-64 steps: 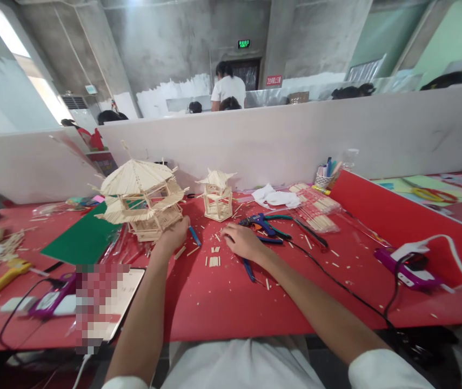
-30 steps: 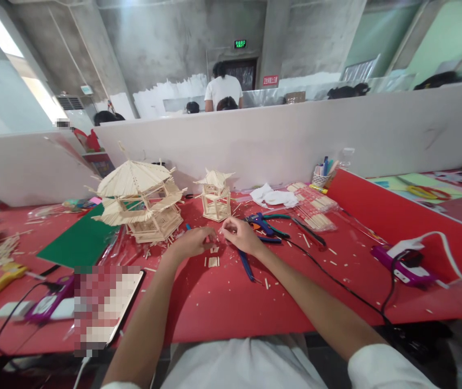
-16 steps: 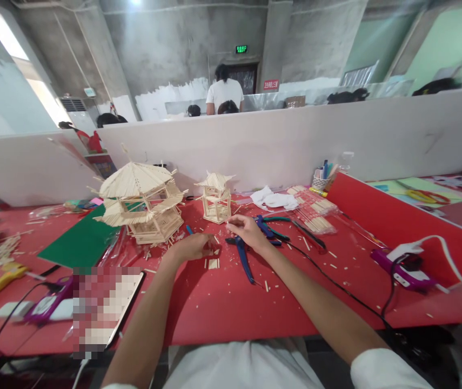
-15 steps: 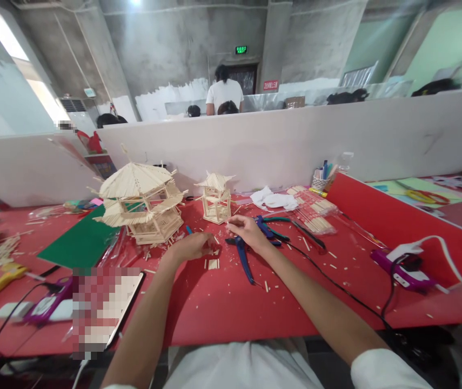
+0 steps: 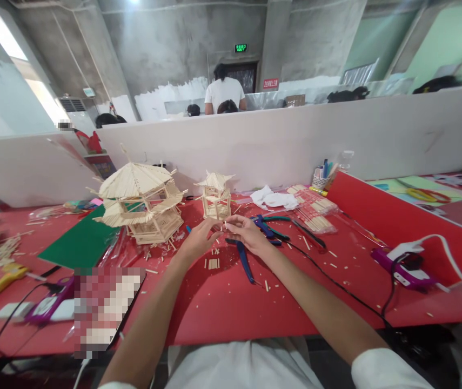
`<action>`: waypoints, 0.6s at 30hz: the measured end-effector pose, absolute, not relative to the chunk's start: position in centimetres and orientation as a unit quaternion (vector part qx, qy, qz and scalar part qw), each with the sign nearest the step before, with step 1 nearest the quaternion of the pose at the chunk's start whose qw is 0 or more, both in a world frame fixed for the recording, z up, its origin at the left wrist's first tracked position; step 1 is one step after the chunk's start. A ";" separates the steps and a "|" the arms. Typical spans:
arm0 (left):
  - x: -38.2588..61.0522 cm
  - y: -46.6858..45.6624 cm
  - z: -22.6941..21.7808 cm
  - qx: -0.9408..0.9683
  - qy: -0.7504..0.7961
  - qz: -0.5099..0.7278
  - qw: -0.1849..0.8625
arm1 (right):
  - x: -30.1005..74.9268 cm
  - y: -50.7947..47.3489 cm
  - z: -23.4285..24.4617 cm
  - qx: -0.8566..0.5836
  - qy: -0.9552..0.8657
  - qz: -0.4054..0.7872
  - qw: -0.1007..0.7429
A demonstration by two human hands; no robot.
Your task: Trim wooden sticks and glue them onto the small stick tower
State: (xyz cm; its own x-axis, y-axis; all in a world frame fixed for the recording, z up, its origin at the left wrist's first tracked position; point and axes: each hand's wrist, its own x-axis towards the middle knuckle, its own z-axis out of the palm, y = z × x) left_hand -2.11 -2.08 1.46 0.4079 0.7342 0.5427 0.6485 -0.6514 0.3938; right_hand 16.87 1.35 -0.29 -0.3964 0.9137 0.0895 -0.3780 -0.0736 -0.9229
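My left hand (image 5: 199, 237) and my right hand (image 5: 247, 233) meet fingertip to fingertip above the red table, just in front of a small stick pavilion (image 5: 216, 197). Between my right thumb and fingers is a short wooden stick (image 5: 226, 225). My left fingers are pinched close beside it; what they hold is too small to make out. Below lies a row of short cut sticks (image 5: 213, 263). Cutting pliers with blue handles (image 5: 245, 262) rest under my right hand, and a blue glue gun (image 5: 266, 228) lies just beyond it.
A larger stick pavilion (image 5: 141, 200) stands left, by a green board (image 5: 82, 237). Bagged sticks (image 5: 315, 213) and a white tissue (image 5: 273, 198) lie back right. Purple power strips (image 5: 403, 270) with cords sit on both sides. A pale partition (image 5: 255, 146) closes off the back.
My left hand has risen from the loose sticks and moved right and away from me, so its fingertips meet those of my right hand. The right hand has barely moved.
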 end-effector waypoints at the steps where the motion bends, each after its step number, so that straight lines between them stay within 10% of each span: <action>1: -2.1 -2.1 1.4 0.833 0.415 0.361 0.051 | 16.9 1.3 -0.2 -0.273 -0.483 0.680 0.480; 18: -1.4 -2.3 1.0 0.831 0.414 0.369 0.050 | 16.9 1.1 0.1 -0.289 -0.520 0.655 0.466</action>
